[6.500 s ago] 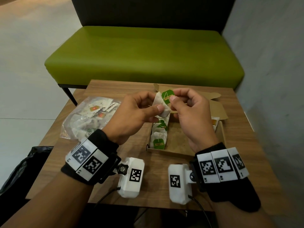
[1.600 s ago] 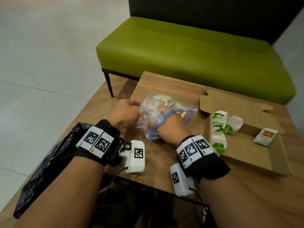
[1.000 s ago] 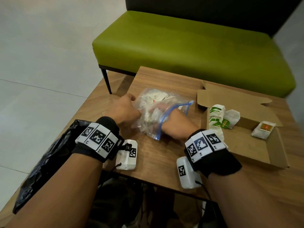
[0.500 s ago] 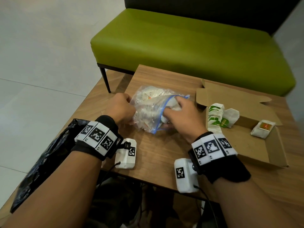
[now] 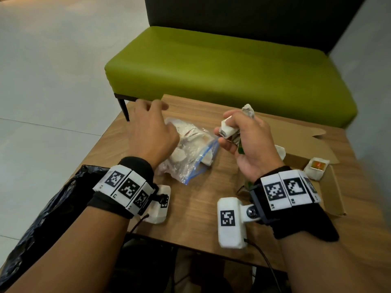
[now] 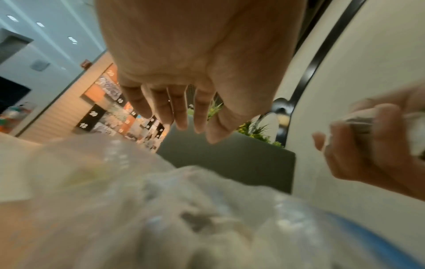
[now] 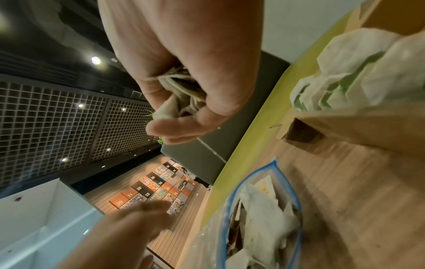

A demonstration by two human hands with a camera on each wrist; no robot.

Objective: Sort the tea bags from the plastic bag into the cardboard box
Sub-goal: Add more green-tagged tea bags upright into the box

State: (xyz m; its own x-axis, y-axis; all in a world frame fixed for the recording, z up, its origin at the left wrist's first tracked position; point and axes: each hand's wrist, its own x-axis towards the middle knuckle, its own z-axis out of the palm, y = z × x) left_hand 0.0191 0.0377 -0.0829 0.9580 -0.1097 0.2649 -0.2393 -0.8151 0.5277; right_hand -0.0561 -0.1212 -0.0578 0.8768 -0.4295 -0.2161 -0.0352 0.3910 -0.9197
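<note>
**Fresh handful of tea bags leaves the bag**

Half a second on, the right hand (image 5: 246,142) has come out of the plastic bag (image 5: 190,153) and risen above the table (image 5: 196,199), its fingers curled tight round a small bunch of tea bags (image 5: 227,127), white paper showing at both ends of the fist and a green tag peeping below. Meanwhile the left hand (image 5: 151,132), which had steadied the bag from its far side, has let go and lifted clear; the left wrist view shows its fingers (image 6: 161,109) straight and relaxed, holding nothing, just above the crinkled plastic. With its blue-rimmed mouth gaping toward the right hand, the bag lies on the table and plainly has more tea bags inside. To the right sits the cardboard box (image 5: 334,187), lid folded back, with white and green tea bags stacked along its near side and an orange-tagged tea bag (image 5: 316,169) set apart at the far end, presumably kept separate by kind. Carrying the handful across to the box looks like the next step
</note>
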